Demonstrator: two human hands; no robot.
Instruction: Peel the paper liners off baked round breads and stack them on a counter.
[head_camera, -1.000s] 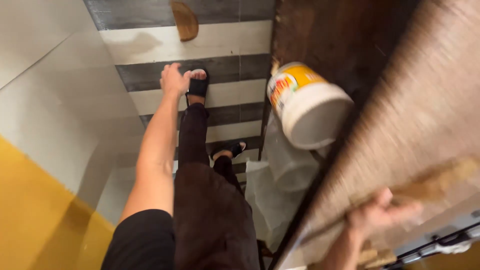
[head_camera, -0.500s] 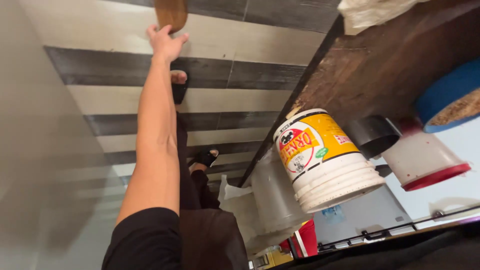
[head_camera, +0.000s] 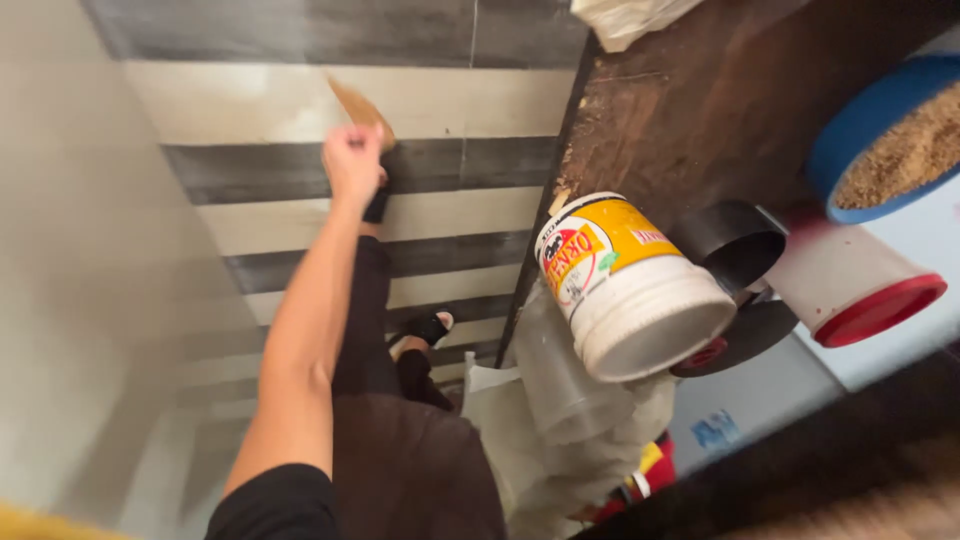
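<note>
My left hand (head_camera: 352, 160) is stretched down toward the striped floor, fingers closed around a flat brown piece (head_camera: 358, 104) that sticks out above the fist. It is blurred, so its kind is unclear. My left arm runs down from the black sleeve at the bottom. Beneath the arm are my legs in dark trousers and a foot in a black sandal (head_camera: 425, 328). My right hand is out of the picture.
A dark brown tabletop (head_camera: 720, 100) stands at the right. By it are a white-and-yellow bucket (head_camera: 630, 285), a black round container (head_camera: 730, 245), a white tub with a red rim (head_camera: 850, 285) and a blue bowl of brown grains (head_camera: 890, 140). Clear plastic bags (head_camera: 570, 420) lie below.
My left hand went from resting open on the floor to reaching for the brown piece, then shut on it. My right hand, earlier on the table's edge, has left the view.
</note>
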